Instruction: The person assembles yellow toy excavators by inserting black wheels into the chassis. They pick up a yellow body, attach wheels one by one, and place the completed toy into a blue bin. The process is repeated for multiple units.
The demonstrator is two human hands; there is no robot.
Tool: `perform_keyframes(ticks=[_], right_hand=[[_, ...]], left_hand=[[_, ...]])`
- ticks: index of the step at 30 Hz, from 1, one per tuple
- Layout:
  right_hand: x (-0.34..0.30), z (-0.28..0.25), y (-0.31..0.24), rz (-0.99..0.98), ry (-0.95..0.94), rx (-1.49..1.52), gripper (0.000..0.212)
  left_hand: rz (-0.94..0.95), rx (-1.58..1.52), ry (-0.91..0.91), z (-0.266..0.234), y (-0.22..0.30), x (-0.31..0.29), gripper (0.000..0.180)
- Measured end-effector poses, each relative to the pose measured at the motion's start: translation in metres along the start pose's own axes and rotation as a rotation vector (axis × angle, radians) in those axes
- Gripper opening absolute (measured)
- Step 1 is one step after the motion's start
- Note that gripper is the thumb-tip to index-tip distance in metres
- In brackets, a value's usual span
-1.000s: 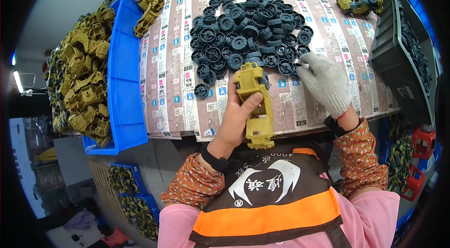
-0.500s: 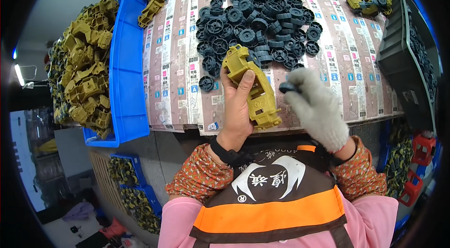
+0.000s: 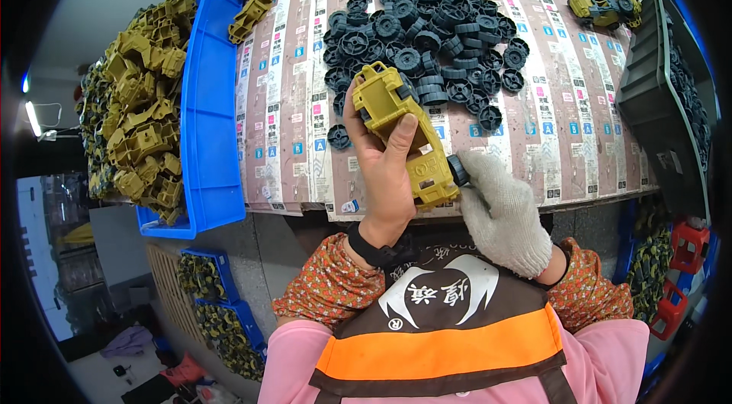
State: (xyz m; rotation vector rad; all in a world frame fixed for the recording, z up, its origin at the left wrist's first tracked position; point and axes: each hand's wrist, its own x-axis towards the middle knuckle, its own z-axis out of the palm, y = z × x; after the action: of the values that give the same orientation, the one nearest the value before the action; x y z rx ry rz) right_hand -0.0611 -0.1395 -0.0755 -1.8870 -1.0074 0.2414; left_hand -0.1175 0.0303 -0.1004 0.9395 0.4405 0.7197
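My bare left hand (image 3: 383, 164) is closed round a yellow toy truck body (image 3: 371, 96), its thumb across the top. The truck is tilted above the near part of the table. A dark wheel shows on its right side near the far end. In a white knitted glove, my right hand (image 3: 503, 217) grips a dark toy wheel (image 3: 458, 170) against the truck's near right side. The fingertips partly cover that wheel, and I cannot tell whether it sits on an axle. Beyond the truck lies a heap of dark wheels (image 3: 427, 38).
A blue bin (image 3: 211, 110) at the left stands beside piled yellow truck bodies (image 3: 141, 129). At the right, a grey crate (image 3: 648, 91) holds dark wheels. Yellow trucks with wheels (image 3: 598, 11) lie at the far right. Red plastic stools (image 3: 688, 245) are low at the right.
My right hand has brought the wheel left and down from beside the truck to its near right side. The truck, in my left hand, has turned slightly.
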Motion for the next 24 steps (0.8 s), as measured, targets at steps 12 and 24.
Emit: perform_keyframes(ticks=[12, 24], right_hand=[[0.03, -0.018, -0.021, 0.129, -0.223, -0.055, 0.063], [0.229, -0.181, 0.084, 0.283, 0.213, 0.624, 0.038]], left_hand=[[0.316, 0.176, 0.005, 0.024, 0.003, 0.0, 0.088], [-0.034, 0.306, -0.027, -0.01, 0.059, 0.048, 0.05]])
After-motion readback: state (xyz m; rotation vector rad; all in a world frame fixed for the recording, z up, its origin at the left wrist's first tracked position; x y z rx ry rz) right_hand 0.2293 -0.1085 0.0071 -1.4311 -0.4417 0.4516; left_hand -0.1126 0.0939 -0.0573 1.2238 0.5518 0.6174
